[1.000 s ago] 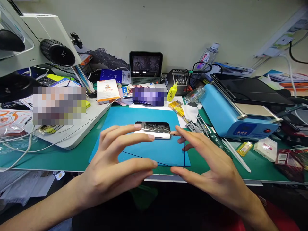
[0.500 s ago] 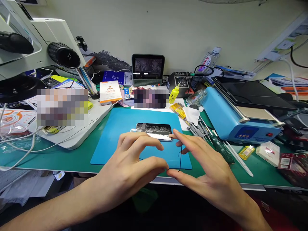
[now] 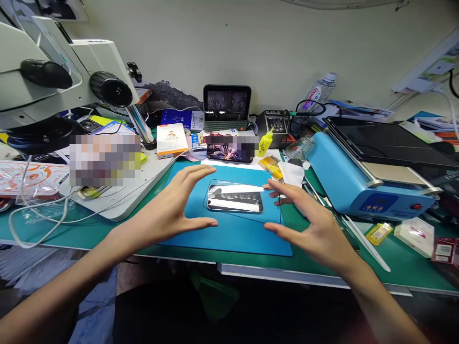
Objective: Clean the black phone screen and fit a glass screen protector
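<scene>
A clear glass panel with a thin black border [image 3: 271, 210], like a phone cover glass, spans the space between my hands. My right hand [image 3: 304, 220] grips it near its right end, thumb at the near edge and fingers at the far edge. Around the panel's left end, my left hand [image 3: 175, 203] is spread, thumb and fingers wide apart and apparently clear of the glass. Seen through the panel, a smartphone [image 3: 234, 197] with a pale frame lies on the blue mat [image 3: 229, 239]; bright reflections streak its dark face.
A microscope stand [image 3: 107, 62] rises at the left. Behind the mat are a small screen [image 3: 227, 102], a propped phone [image 3: 229, 153] and a yellow squeeze bottle [image 3: 265, 142]. Hand tools and a blue machine [image 3: 344, 181] occupy the right, near a white stick [image 3: 369, 246].
My left hand has moved left, away from my right fingertips, and its fingers have spread. The glass panel now lies flatter over the phone, still in my right hand. The view has shifted slightly.
</scene>
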